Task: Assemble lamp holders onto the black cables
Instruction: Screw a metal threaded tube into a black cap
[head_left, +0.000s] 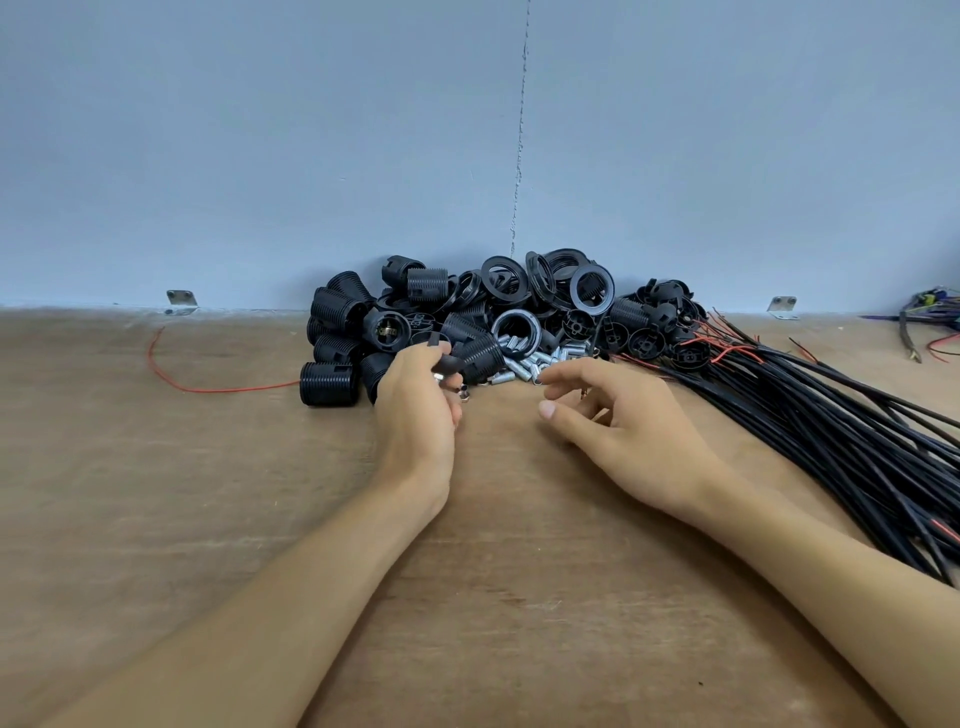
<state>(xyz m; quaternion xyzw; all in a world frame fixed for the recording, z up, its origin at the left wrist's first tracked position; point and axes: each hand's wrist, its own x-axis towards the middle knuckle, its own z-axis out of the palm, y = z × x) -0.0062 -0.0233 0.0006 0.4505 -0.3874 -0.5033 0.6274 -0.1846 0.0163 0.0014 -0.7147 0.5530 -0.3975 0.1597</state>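
The fingers (415, 356) of our left hand (418, 410) were curled round a small black part (451, 365) with a silvery bit at its end; we could not tell what it was. Our right hand (623, 415) hung relaxed and held nothing, its fingertips just beside the heap of small metal tubes (524, 361). Behind these, black lamp holders (332, 383) and rings (592, 286) were piled against the wall (311, 156), and the black cables (831, 415) fanned out on our right. We saw no holder fitted on a cable, so we judged the work barely begun. The wooden table (493, 597) gave us room near our forearms; wall and cables hemmed the far and right sides.
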